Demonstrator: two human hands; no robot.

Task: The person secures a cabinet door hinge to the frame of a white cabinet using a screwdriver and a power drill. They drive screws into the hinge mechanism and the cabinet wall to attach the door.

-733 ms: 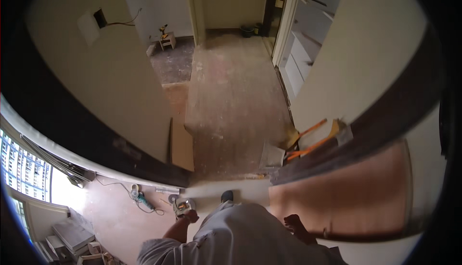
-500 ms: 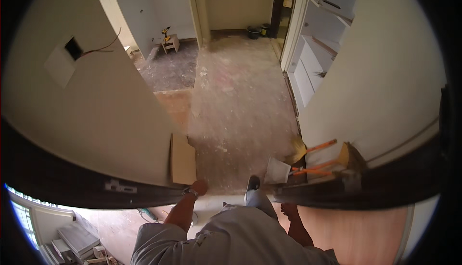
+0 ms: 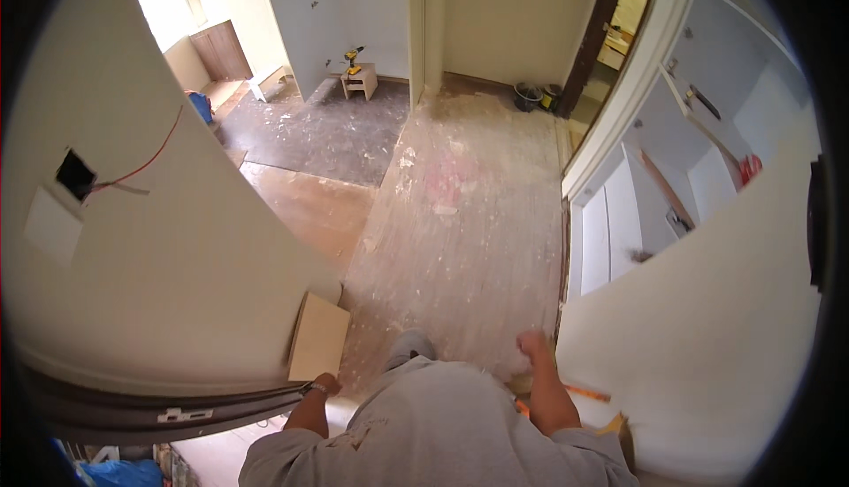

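Observation:
My left hand (image 3: 328,384), with a band at the wrist, hangs low beside a tan wooden board (image 3: 320,337) that leans on the left wall. Its fingers are too hidden to read. Out in front of my right side, my right hand (image 3: 532,344) is loosely curled, and nothing shows in it. Below that forearm an orange handle (image 3: 588,393) sticks out near the right wall, partly covered by my arm. One grey-clad leg (image 3: 411,345) reaches forward over the dusty floor (image 3: 460,248).
A yellow drill (image 3: 353,58) sits on a small wooden stool (image 3: 360,80) ahead left. Dark buckets (image 3: 527,96) stand at the far wall. White built-in shelves (image 3: 597,239) line the right. Red wire (image 3: 146,164) pokes from the left wall. A dark door frame (image 3: 97,412) lies at lower left.
I have moved forward through the doorway. My right hand has swung forward and up, while my left has dropped back beside the board. The broom and dustpan are now mostly out of sight.

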